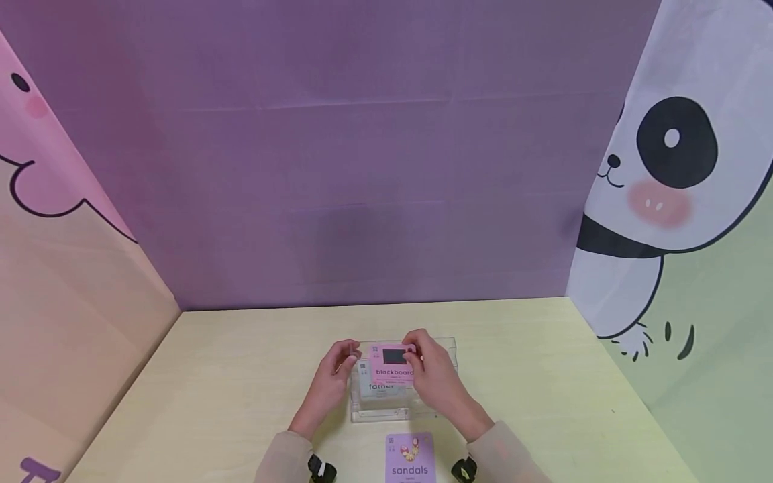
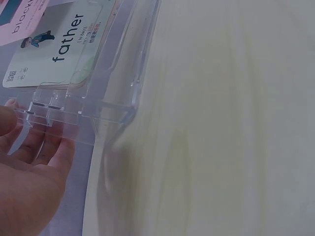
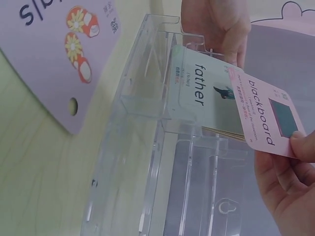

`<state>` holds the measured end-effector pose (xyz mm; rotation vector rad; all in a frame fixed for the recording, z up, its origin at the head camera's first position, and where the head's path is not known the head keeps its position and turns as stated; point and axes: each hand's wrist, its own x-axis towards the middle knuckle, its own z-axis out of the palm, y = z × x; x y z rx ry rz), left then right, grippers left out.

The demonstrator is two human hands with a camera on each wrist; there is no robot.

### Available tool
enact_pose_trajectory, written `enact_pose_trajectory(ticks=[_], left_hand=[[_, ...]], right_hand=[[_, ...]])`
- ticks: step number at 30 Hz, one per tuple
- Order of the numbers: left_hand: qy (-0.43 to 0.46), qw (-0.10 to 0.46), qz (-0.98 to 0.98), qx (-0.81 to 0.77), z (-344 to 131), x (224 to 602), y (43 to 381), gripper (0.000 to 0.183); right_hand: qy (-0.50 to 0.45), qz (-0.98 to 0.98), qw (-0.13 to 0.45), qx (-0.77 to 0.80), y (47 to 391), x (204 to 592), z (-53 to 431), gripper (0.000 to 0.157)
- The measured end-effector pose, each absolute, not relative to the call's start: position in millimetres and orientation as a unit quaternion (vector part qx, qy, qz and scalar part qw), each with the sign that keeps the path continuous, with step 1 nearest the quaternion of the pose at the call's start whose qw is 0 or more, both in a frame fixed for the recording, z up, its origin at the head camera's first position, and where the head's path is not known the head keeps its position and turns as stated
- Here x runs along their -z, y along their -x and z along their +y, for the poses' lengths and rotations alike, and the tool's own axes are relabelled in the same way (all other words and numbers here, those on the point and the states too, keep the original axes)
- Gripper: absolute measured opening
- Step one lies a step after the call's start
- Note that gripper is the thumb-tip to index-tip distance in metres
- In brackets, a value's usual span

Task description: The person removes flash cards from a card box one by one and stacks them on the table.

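Note:
My right hand (image 1: 436, 376) pinches a pink card printed "blackboard" (image 3: 261, 110) between thumb and fingers at its right edge. That card is tilted and overlaps the upper part of a pale green "father" card (image 3: 192, 88). The father card lies at the front of a stack in the left compartment of a clear plastic card holder (image 1: 380, 414). At the holder's left end, my left hand (image 1: 331, 376) grips the side wall. In the left wrist view its fingers (image 2: 49, 147) show through the clear plastic, with the thumb on the nearer side.
A purple "sandals" card (image 1: 410, 459) lies on the pale wooden table (image 1: 241, 376) in front of the holder, partly cut off by the frame. The holder's right compartment (image 3: 133, 172) shows bare plastic. A purple backdrop (image 1: 362, 168) rises behind the table, with printed side panels.

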<state>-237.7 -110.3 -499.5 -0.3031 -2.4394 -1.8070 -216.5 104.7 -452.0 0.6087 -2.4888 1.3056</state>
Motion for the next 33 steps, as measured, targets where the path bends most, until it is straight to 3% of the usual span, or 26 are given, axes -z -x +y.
enact_pose_trajectory(ticks=[14, 33], left_hand=[[0.101, 0.042, -0.795, 0.597, -113.3, 507.2, 242.0, 0.029], [0.101, 0.038, -0.791, 0.602, -112.3, 504.5, 240.7, 0.029]], right_hand=[[-0.196, -0.845, 0.114, -0.485, 211.0, 446.5, 111.1, 0.02], [-0.186, -0.842, 0.141, -0.487, 203.4, 438.7, 115.9, 0.02]])
